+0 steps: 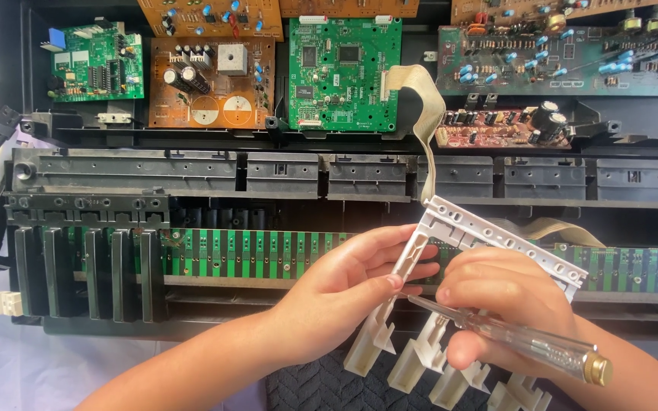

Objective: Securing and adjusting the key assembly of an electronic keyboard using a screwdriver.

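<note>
White plastic key block [451, 304] held tilted (keys pointing down), a clear-handled screwdriver [512, 339] lying across it

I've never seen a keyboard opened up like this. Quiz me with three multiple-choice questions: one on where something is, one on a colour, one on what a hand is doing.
1. Where does the black key set sit?
A. left end of the keybed
B. right end
C. on a circuit board

2. What colour is the key strip held in the hands?
A. black
B. white
C. green

3. What does the right hand grip?
A. nothing
B. a ribbon cable
C. a clear-handled screwdriver

Answers: 1 A, it stands at the frame's left over the green contact strip. 2 B, its plastic is white. 3 C, the fingers close round the handle, while the left hand steadies the strip.
</note>
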